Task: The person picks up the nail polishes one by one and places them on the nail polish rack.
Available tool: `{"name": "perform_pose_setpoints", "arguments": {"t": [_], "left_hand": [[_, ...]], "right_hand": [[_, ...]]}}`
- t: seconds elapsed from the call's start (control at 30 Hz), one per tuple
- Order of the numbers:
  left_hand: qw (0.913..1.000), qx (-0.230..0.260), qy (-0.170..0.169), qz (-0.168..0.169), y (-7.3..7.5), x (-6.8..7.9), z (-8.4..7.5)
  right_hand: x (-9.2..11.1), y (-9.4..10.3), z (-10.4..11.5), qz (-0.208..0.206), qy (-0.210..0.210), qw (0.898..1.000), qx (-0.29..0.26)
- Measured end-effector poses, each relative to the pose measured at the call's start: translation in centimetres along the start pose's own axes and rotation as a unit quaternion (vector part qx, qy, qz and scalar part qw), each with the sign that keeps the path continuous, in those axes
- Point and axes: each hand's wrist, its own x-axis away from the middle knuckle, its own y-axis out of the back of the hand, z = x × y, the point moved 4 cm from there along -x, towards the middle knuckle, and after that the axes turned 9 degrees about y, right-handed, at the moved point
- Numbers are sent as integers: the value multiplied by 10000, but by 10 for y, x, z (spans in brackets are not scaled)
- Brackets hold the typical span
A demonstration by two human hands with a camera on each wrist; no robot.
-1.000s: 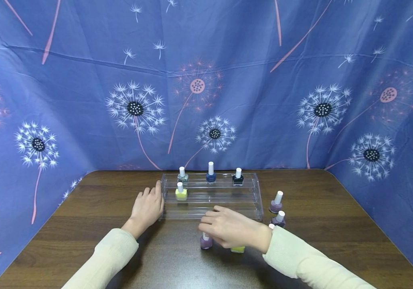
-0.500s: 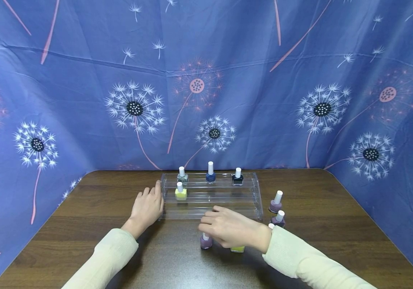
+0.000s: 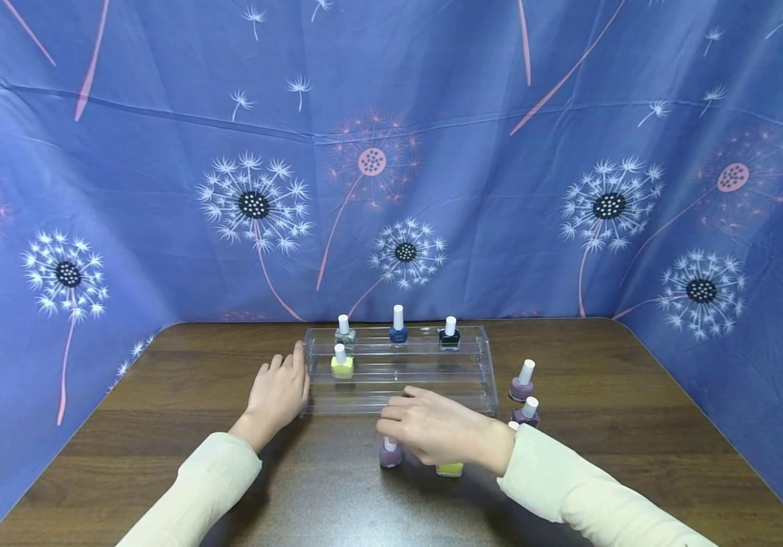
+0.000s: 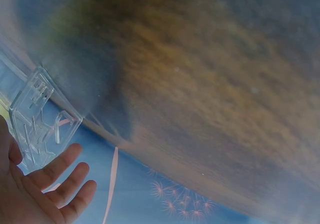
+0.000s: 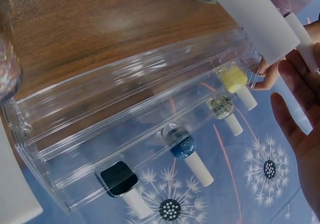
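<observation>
A purple bottle (image 3: 389, 455) was seen upright on the table, just below the fingertips of the right hand (image 3: 426, 429). That hand's fingers were loosely bent over the white cap, the thumb was held apart, and nothing was seen pinched (whether the cap was touched could not be told). A yellow-green bottle (image 3: 449, 469) was half hidden beneath the palm. Just beyond the right hand, a clear stepped rack (image 3: 398, 373) was placed; at its left end the left hand (image 3: 275, 391) was set, with relaxed, spread fingers and nothing gripped. On the rear tier a glittery bottle (image 3: 345, 336), a blue bottle (image 3: 398, 334) and a black bottle (image 3: 449, 341) were stood, with a pale yellow bottle (image 3: 342, 368) one tier lower. A small label (image 5: 187, 144) was printed on the blue one, too small to be read surely. Right of the right hand, a mauve bottle (image 3: 520, 389) and a dark purple bottle (image 3: 525, 417) were seen. Beyond both hands, the brown wood-grained table (image 3: 624, 433) was backed by blue cloth (image 3: 480, 228), patterned with dandelions.
</observation>
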Motion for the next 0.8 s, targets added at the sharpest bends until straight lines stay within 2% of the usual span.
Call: {"name": "perform_pose_setpoints", "arguments": {"t": [0.37, 0.6, 0.8], "left_hand": [[9995, -116, 40, 286, -2, -1, 1], [9997, -84, 35, 219, -1, -1, 1], [9998, -73, 23, 158, -2, -1, 1]], "right_hand": [[1, 5, -6, 76, -132, 9999, 8], [0, 9, -15, -155, -110, 9997, 150], [0, 14, -23, -198, -265, 9993, 152]]}}
